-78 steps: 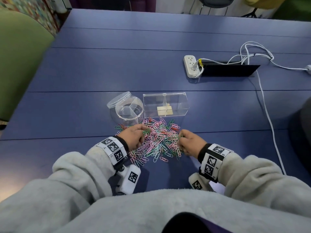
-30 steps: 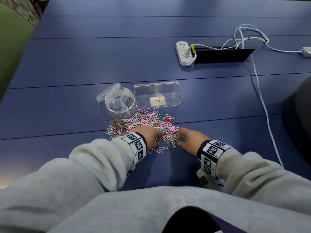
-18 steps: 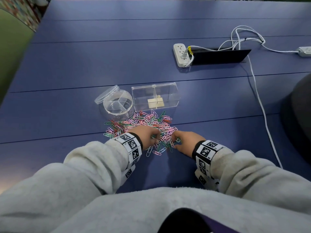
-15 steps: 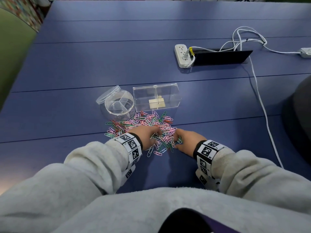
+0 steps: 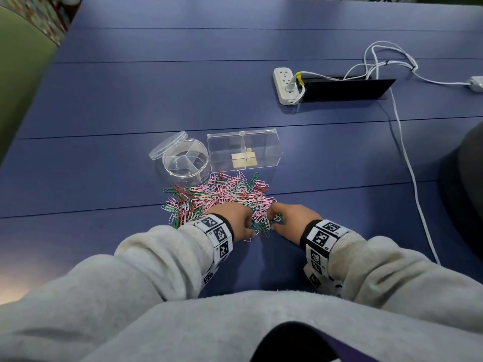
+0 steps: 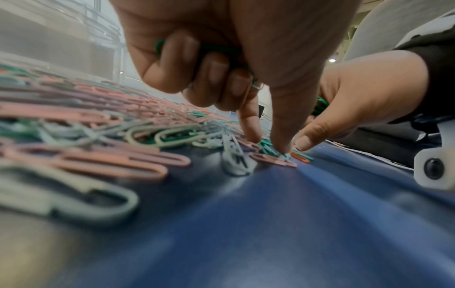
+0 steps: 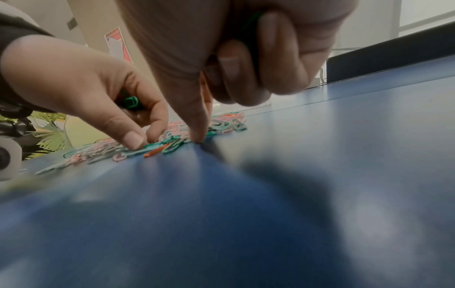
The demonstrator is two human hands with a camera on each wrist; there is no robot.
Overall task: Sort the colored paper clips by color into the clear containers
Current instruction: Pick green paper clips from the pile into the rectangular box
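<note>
Both the left hand point(image 5: 236, 219) and right hand point(image 5: 288, 222) already pinch green clips at the pile's point(image 5: 222, 194) near edge, so they should lift only green ones, slowly.

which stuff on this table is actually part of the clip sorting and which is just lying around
Part of the job:
paper clip pile
round divided container, lid off
rectangular clear box
left hand, holding green clips
right hand, also holding green clips

Just lying about:
power strip
white cables
round lid
</note>
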